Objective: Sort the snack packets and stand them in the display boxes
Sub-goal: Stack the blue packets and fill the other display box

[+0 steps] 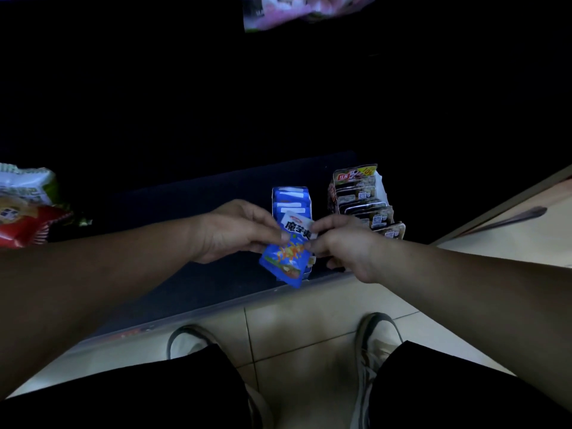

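At the far left edge, a green-and-white snack bag (28, 184) lay on the dark shelf (185, 196), with a red snack bag (21, 230) touching it on the near side. Both were cut off by the edge of the view.

The left hand (229, 230) reached in over the shelf. Its thumb and fingertips pinched the left side of a blue snack packet (286, 258), near its white top band. The packet was held tilted, its printed face up, with the lower corner pointing at the shelf's front edge. It sat right at the near end of the blue display box (291, 199), hiding most of that end. Whether it touched the box could not be told. Behind it in the box, several more blue packets stood upright in a row, their white top strips showing one behind another.

The right hand (343, 243) met the same packet from the other side, fingers curled and pinching its upper right edge, so both hands gripped it together.

Just beside the blue box, to the right, stood a dark brown display box (362, 181). It was filled with dark packets standing in a row and leaning back. Their small square code labels faced up, and the raised rear flap of the box was printed in red and yellow.

High up at the top of the view, a pink-and-purple bag (294, 10) showed against the darkness. Below the shelf, pale floor tiles (309, 305) carried the person's two light shoes (377, 335).
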The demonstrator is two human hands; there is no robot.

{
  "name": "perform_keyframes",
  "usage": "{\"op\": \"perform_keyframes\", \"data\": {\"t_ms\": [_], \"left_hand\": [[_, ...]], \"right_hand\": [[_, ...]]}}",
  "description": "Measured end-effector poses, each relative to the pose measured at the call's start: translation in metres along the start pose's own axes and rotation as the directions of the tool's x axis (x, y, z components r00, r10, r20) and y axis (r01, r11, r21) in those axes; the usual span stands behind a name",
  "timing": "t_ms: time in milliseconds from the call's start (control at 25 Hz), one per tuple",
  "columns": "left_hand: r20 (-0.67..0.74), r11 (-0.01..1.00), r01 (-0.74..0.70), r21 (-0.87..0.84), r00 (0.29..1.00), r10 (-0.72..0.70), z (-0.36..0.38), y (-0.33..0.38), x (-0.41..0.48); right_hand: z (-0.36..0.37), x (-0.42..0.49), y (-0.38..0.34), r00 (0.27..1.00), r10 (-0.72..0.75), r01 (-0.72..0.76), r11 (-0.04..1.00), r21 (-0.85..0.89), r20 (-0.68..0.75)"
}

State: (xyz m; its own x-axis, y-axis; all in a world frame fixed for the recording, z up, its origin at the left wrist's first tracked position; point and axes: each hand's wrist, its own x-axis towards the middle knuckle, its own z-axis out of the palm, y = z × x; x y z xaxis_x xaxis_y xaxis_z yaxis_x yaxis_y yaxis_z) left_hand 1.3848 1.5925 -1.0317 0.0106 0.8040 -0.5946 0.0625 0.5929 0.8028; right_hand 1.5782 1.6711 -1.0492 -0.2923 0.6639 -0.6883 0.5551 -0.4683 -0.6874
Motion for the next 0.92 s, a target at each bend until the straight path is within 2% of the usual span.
{"op": "perform_keyframes", "data": {"t_ms": [120, 240, 320, 400, 520, 600, 720, 920], "left_hand": [[-0.198, 0.998, -0.062, 0.004, 0.978, 0.061, -0.003, -0.007, 0.008], [-0.206, 0.988, -0.069, -0.138, 0.978, 0.04, -0.001, -0.002, 0.011], [-0.229, 0.989, -0.117, -0.086, 0.969, 0.094, 0.001, 0.003, 0.013], [-0.316, 0.981, -0.193, -0.023, 0.932, 0.176, 0.001, 0.008, 0.015], [-0.421, 0.961, -0.275, 0.035, 0.868, 0.264, -0.001, 0.012, 0.02], [-0.428, 0.957, -0.288, 0.043, 0.86, 0.278, -0.001, 0.011, 0.021], [-0.397, 0.961, -0.202, 0.187, 0.88, 0.262, -0.004, 0.002, 0.023], [-0.344, 0.96, -0.014, 0.279, 0.932, 0.113, -0.017, -0.018, 0.022]], "right_hand": [[-0.002, 0.001, -0.007, 0.99, -0.086, 0.095, 0.992, 0.083, -0.108], [-0.005, 0.001, -0.015, 0.97, -0.158, 0.186, 0.971, 0.15, -0.184], [-0.007, -0.001, -0.024, 0.958, -0.205, 0.25, 0.939, 0.235, -0.199], [-0.007, -0.003, -0.031, 0.949, -0.263, 0.301, 0.921, 0.249, -0.173], [-0.007, -0.007, -0.038, 0.919, -0.342, 0.376, 0.909, 0.18, -0.194], [-0.011, -0.011, -0.043, 0.869, -0.43, 0.455, 0.889, 0.05, -0.246], [-0.017, -0.01, -0.04, 0.817, -0.535, 0.528, 0.844, -0.093, -0.215], [-0.019, 0.005, -0.017, 0.833, -0.551, 0.524, 0.812, -0.257, -0.045]]}}
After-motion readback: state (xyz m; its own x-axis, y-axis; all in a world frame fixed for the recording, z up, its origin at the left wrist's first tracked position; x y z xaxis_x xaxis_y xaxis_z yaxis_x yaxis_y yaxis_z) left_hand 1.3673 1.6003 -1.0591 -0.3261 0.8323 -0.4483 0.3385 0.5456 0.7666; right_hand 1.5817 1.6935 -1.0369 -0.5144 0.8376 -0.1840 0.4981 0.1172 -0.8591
